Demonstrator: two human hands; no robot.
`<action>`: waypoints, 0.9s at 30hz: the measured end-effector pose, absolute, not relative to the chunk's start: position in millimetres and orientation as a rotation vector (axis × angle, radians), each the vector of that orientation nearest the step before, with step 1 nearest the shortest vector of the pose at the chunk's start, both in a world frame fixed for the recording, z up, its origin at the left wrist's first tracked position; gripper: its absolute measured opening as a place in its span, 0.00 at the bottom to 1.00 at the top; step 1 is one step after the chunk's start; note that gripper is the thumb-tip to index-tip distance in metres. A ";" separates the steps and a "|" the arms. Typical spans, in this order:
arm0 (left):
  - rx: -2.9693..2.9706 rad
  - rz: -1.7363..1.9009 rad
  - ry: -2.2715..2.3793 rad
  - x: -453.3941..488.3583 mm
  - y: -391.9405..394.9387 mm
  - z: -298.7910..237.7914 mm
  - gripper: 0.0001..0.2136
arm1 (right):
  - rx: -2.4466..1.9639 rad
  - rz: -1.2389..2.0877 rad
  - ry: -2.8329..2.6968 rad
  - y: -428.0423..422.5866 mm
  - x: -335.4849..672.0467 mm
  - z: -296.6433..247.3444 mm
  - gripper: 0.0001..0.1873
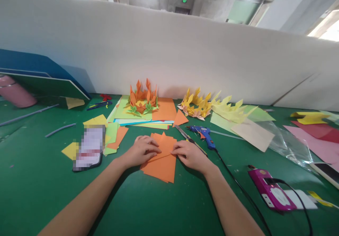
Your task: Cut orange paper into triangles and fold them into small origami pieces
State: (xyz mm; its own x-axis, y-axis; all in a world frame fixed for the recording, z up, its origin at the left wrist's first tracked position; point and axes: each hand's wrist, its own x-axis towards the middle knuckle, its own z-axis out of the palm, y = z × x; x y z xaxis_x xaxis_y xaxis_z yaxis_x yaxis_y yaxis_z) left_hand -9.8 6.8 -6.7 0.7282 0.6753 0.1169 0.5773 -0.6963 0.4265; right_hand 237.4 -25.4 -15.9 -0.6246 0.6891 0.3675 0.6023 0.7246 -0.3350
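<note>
My left hand and my right hand press down on a folded orange paper piece lying on a small stack of orange sheets on the green table. Both hands have their fingers curled, with fingertips pinching the folded paper's edges from either side. Beyond them stand a finished orange paper flower on green and orange sheets, and yellow folded paper flowers.
A blue glue gun with a black cord and a utility knife lie just right of my right hand. A phone lies to the left, a magenta device to the right. Coloured sheets are scattered about; a white partition runs behind.
</note>
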 end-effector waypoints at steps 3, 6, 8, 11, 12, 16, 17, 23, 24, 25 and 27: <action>2.567 0.370 0.972 -9.8 5.9 -5.7 0.09 | -0.974 0.241 -2.454 -25.4 237.4 -15.2 0.15; 2.567 0.375 0.968 -9.7 5.7 -4.6 0.09 | -0.978 0.243 -2.460 -25.4 237.1 -14.4 0.16; 2.572 0.374 0.967 -9.5 5.9 -4.1 0.09 | -0.985 0.240 -2.464 -25.6 237.1 -14.0 0.16; 2.580 0.363 0.973 -9.1 6.4 -3.8 0.09 | -0.986 0.225 -2.472 -26.2 237.2 -13.7 0.16; 2.581 0.360 0.974 -9.0 6.5 -3.8 0.09 | -0.984 0.213 -2.475 -26.6 237.0 -13.5 0.15; 2.579 0.370 0.972 -9.2 6.9 -5.5 0.09 | -0.948 0.139 -2.493 -28.5 232.5 -11.6 0.14; 2.580 0.375 0.970 -9.4 7.1 -6.4 0.09 | -0.929 0.126 -2.503 -29.1 230.2 -10.9 0.14; 2.589 0.407 0.967 -10.0 8.4 -11.3 0.08 | -0.837 0.065 -2.588 -31.4 214.3 -8.9 0.12; 2.589 0.413 0.963 -9.9 8.5 -11.6 0.08 | -0.834 0.053 -2.599 -31.7 212.0 -9.4 0.12; 2.589 0.420 0.960 -9.9 8.6 -11.8 0.08 | -0.833 0.039 -2.608 -32.0 209.9 -10.2 0.13; 2.591 0.427 0.960 -9.7 8.8 -11.9 0.08 | -0.821 0.011 -2.618 -32.8 205.5 -11.6 0.12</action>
State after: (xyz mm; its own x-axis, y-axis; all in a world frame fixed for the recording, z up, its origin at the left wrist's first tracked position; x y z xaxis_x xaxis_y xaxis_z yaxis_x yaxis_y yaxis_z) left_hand -9.7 8.8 -11.9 0.7262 0.6690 0.1582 0.5656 -0.7122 0.4157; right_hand 205.5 -32.8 -11.6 -0.7497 0.5502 0.3678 0.5471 0.8279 -0.1235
